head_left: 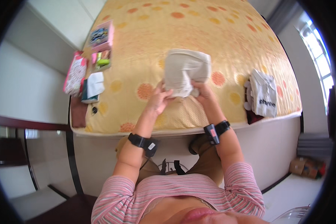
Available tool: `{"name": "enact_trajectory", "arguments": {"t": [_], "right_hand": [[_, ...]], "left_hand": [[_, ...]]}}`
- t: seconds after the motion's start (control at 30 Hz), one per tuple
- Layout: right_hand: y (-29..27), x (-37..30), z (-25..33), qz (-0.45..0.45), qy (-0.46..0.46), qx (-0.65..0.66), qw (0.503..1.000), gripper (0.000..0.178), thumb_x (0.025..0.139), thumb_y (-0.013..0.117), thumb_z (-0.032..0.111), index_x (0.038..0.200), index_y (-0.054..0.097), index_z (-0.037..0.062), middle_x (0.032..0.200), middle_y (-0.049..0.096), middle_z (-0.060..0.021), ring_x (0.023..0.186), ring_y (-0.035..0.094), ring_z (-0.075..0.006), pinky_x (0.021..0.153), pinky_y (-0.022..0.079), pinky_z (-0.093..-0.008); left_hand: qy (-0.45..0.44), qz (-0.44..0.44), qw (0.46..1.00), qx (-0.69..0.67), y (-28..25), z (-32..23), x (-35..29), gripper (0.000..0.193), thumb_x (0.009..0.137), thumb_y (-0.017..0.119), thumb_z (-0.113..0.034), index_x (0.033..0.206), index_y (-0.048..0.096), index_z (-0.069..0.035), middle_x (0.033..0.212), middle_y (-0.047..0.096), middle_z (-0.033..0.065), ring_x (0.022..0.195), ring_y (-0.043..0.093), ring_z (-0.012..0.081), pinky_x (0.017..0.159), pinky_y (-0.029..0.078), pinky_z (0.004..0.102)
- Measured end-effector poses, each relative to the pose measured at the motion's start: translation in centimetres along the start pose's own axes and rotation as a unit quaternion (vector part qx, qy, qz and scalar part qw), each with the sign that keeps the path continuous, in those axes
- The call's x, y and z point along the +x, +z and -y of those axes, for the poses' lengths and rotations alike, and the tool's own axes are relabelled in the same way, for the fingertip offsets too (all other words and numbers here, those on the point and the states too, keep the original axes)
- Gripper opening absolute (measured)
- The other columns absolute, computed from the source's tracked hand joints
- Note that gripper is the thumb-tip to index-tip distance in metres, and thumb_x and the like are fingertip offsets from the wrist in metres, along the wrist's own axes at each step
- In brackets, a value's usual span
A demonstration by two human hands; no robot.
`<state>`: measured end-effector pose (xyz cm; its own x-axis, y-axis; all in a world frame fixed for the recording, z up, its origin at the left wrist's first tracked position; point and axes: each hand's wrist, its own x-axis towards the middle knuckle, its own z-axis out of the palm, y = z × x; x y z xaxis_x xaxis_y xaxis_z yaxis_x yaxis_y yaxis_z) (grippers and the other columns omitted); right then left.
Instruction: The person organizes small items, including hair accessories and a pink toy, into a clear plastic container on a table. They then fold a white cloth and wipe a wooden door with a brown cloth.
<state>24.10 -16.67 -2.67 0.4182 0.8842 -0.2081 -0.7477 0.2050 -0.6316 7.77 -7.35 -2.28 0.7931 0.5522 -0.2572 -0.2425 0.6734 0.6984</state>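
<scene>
Both my hands hold a folded off-white cloth (183,69) above the near half of the bed. My left hand (161,100) grips its near left corner, thumb on top and pointing inward. At its near right edge, my right hand (202,92) has its fingers closed round the fabric. The cloth's near edge is bunched and creased between the hands, while its far part looks flat and boxy. Whether it is a garment or a bag, I cannot tell. Black straps with small dark devices sit on both my forearms.
The bed (138,69) has a yellow sheet with orange spots. On its right lies a pile of folded clothes (264,93). Along the left edge are a pink box (107,35), a small tray of items (102,61), a patterned pouch (75,76) and a tissue pack (95,86).
</scene>
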Motion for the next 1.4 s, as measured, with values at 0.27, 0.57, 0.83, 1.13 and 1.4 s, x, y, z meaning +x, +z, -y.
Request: {"name": "enact_trajectory", "arguments": {"t": [0.27,0.57,0.83,1.13,1.4], "right_hand": [[-9.7,5.3,7.1,-0.126,-0.126,0.106,0.978,0.035,0.079,0.053,-0.003,0.113,0.043,0.0015,0.108,0.052,-0.0136,0.099,0.052,-0.0286,0.085,0.045,-0.0470],[-14.1,8.5,13.3,-0.259,-0.244,0.240,0.903,0.032,0.081,0.056,0.004,0.111,0.045,0.0068,0.108,0.052,-0.0091,0.098,0.051,-0.0273,0.086,0.043,-0.0481],[-19.5,10.6,17.2,-0.286,-0.375,0.112,0.875,0.029,0.085,0.052,0.008,0.113,0.043,0.0083,0.112,0.049,-0.0087,0.099,0.051,-0.0260,0.084,0.045,-0.0452],[-20.0,9.2,17.1,-0.320,-0.197,0.116,0.919,0.035,0.084,0.052,0.012,0.116,0.039,0.0105,0.112,0.048,-0.0101,0.098,0.051,-0.0306,0.076,0.044,-0.0548],[-15.9,7.1,15.2,-0.526,-0.224,-0.077,0.817,0.058,0.075,0.063,0.019,0.124,0.033,0.0095,0.107,0.046,-0.0108,0.094,0.046,-0.0254,0.072,0.043,-0.0448]], "left_hand": [[-0.011,-0.071,0.995,-0.071,-4.7,-0.6,1.1,0.032,0.084,0.050,-0.012,0.114,0.042,-0.008,0.102,0.056,0.0121,0.094,0.055,0.0212,0.079,0.047,0.0359],[-0.035,-0.119,0.991,-0.045,-2.8,-2.1,0.3,0.028,0.086,0.046,-0.010,0.113,0.042,-0.003,0.101,0.055,0.0116,0.088,0.056,0.0171,0.079,0.048,0.0320],[-0.038,-0.115,0.993,-0.014,-2.9,-2.4,0.3,0.030,0.087,0.046,-0.011,0.115,0.042,-0.003,0.100,0.055,0.0108,0.087,0.055,0.0158,0.079,0.047,0.0310],[-0.043,-0.090,0.995,-0.006,-3.1,-1.6,0.4,0.031,0.087,0.047,-0.014,0.115,0.044,-0.004,0.100,0.056,0.0100,0.086,0.056,0.0159,0.078,0.048,0.0311],[-0.041,-0.066,0.996,-0.033,-2.2,-1.2,-0.1,0.032,0.086,0.049,-0.013,0.116,0.043,-0.004,0.101,0.056,0.0108,0.085,0.056,0.0159,0.078,0.048,0.0314]]}}
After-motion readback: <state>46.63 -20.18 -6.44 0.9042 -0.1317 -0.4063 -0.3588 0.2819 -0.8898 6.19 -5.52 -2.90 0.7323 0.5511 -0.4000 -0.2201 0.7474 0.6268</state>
